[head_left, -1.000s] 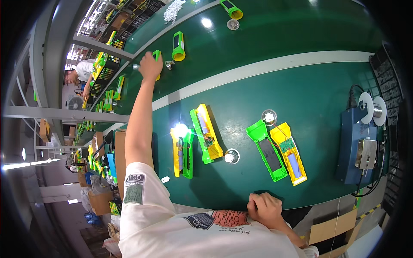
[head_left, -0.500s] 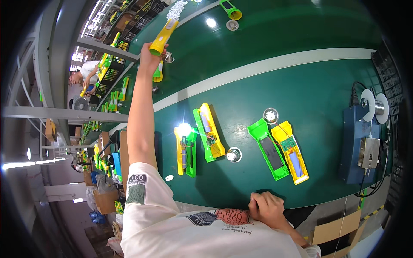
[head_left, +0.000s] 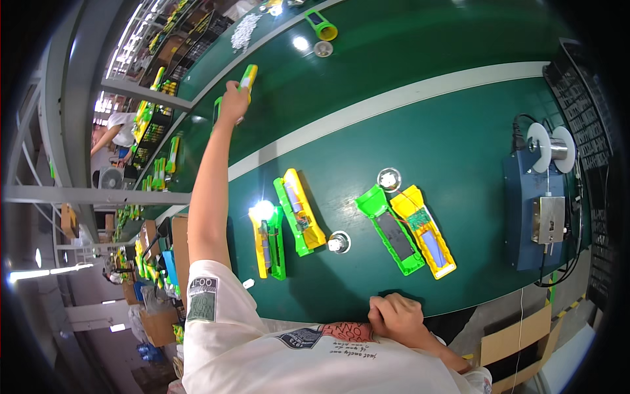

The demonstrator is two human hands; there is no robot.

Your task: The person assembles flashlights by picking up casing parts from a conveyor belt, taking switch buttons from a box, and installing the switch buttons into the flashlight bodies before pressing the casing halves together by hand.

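My left hand (head_left: 235, 104) reaches far out over the strip beyond the white divider, its fingers closed around a yellow and green flashlight (head_left: 249, 77). Just left of that hand, another green flashlight part (head_left: 217, 108) is partly covered. My right hand (head_left: 397, 320) is curled at the table's near edge; its palm is hidden. Between the hands lie opened flashlights with batteries and wires showing: one with a lit lamp (head_left: 264, 210), a second green-yellow one (head_left: 300, 211), and a third spread wider, its green half (head_left: 392, 233) beside its yellow half (head_left: 428, 236).
A blue machine with a wire spool (head_left: 538, 203) stands at the right. The white divider (head_left: 387, 92) crosses the green table. Beyond it are a green flashlight housing (head_left: 321, 25), a round reflector (head_left: 323, 49) and a heap of small white parts (head_left: 245, 33). A co-worker (head_left: 118, 131) is at far left.
My left hand has drawn back from the white heap, and the flashlight in it has turned and sits lower. The view has shifted slightly. My right hand stays curled at the edge.
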